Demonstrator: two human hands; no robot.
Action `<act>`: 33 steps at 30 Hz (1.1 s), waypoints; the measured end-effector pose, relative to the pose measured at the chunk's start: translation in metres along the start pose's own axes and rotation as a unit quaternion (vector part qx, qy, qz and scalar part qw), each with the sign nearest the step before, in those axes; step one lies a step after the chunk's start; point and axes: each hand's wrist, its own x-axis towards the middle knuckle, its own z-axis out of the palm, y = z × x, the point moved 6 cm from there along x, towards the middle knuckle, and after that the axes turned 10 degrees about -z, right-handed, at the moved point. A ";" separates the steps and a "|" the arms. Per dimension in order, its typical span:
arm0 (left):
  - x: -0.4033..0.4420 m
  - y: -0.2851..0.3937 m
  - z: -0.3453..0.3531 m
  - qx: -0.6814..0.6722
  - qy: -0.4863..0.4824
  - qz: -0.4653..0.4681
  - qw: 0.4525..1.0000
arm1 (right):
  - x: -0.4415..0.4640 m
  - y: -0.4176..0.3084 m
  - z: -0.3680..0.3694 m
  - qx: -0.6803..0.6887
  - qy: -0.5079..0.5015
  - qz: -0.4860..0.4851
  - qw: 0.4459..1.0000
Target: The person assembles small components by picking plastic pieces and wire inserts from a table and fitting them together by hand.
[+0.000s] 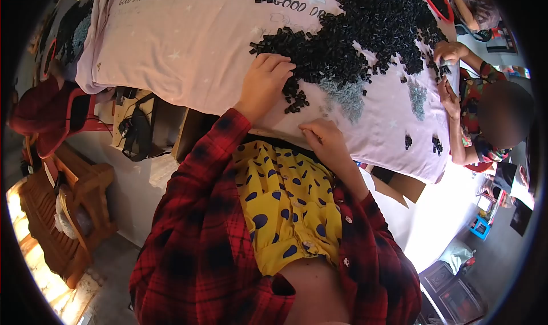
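Note:
My left hand (266, 83) rests at the near edge of a big spread of small black tube-like pieces (337, 45). Its fingers are bent and held together, and what lies under the fingertips is hidden. Close to the front edge of the cloth-covered table, my right hand (326, 139) has its thumb and fingers drawn together; anything between them is too small to make out. Between and beyond the hands, small grey-blue bits (345, 97) lie scattered below the black pieces. A short strip of black pieces (297, 99) reaches toward me between both hands.
A pale pink printed cloth (171, 51) covers the table. At the right side, another person's hands (450, 54) touch black pieces. A red-rimmed container (436, 0) stands at the far right. Left of the table are a red chair (80, 114) and a wooden bench (74, 205).

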 end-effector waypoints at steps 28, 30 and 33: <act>0.006 -0.060 -0.008 -0.014 0.101 -0.167 0.981 | 0.147 0.021 -0.005 -0.316 -0.046 -0.100 0.942; 0.009 -0.065 -0.001 -0.024 0.099 -0.159 0.982 | 0.145 0.015 -0.006 -0.281 -0.001 -0.146 0.948; 0.011 -0.062 0.008 -0.039 0.084 -0.150 0.984 | 0.141 0.014 -0.004 -0.227 0.007 -0.135 0.964</act>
